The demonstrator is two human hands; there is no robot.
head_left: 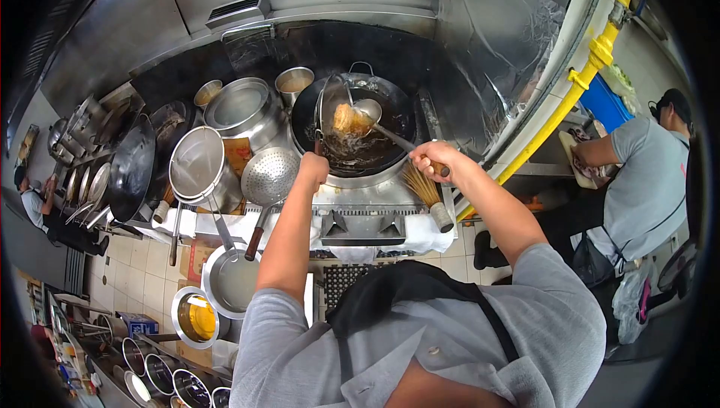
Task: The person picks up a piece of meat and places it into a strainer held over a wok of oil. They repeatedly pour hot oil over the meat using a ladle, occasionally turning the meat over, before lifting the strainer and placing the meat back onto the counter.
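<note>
My left hand (315, 168) is closed around the handle of a strainer (322, 104), held over the wok (301, 117). My right hand (435, 159) grips the dark handle of a ladle (393, 137), which slants left into the wok. A golden-brown piece of food (349, 119) lies between the strainer and the ladle's bowl. Dark, bubbling liquid (352, 151) fills the lower part of the wok. How far the strainer sits in the liquid is hard to make out.
A perforated skimmer (271, 175), a fine sieve (196, 162) and a lidded pot (238, 104) stand left of the wok. Beside my right hand is a bamboo brush (424, 190). A co-worker (645, 175) works at right, beyond a yellow pipe (551, 123).
</note>
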